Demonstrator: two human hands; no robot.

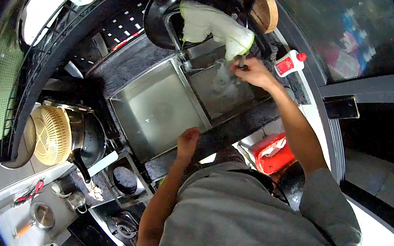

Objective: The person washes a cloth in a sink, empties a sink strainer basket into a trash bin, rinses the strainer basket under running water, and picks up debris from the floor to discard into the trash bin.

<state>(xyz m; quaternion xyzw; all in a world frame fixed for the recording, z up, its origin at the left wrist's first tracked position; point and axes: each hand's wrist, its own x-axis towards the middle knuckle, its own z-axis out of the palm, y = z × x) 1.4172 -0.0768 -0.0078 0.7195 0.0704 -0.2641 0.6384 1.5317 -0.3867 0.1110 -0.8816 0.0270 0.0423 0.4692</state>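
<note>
My right hand [254, 73] is over the right sink basin [227, 112], its fingers closed on a small dark piece I cannot make out. Just beyond its fingers hangs a white cloth with a green edge [217, 24], draped near the faucet [174, 37]. Whitish suds [225, 81] lie in that basin. My left hand [189, 141] is at the front edge of the left sink basin [132, 116], fingers curled in, with nothing visible in them. Cloudy water appears to stand in the left basin.
A black wok [157, 22] leans behind the faucet. On the right counter stands a white bottle with a red cap [291, 63]. A yellow colander [53, 133] and pots are at the left. A red bin [272, 158] is below the counter, near the stove burner [123, 225] side's opposite end.
</note>
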